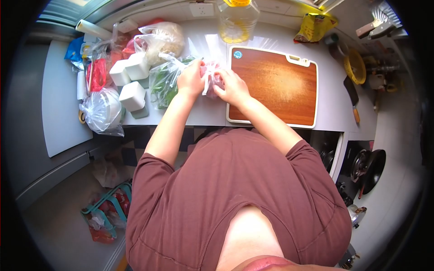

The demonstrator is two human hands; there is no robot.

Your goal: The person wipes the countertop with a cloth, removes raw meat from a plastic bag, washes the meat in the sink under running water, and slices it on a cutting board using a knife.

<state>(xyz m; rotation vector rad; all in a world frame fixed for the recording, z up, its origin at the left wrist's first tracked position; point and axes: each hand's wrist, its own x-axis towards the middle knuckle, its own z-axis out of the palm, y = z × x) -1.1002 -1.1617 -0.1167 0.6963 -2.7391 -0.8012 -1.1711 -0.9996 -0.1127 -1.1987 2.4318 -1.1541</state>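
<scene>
A clear plastic bag [209, 80] with something pinkish inside sits on the counter between my hands. My left hand [191, 80] is closed on the bag's left side, its fingertips partly hidden by the plastic. From the right, my right hand [232, 86] pinches the same bag with bent fingers. Just left of it lies another clear bag, holding green leafy vegetables [163, 86], which my left hand overlaps. Beside my right hand is a wooden cutting board [266, 99] with a white rim, lying flat.
White containers [133, 95] and several plastic bags [104, 110] crowd the left. Behind stands a big oil bottle [238, 22] with a yellow cap. A yellow packet [315, 28] lies at the back right. A knife [351, 95] lies right of the board, near a yellow basket [355, 67].
</scene>
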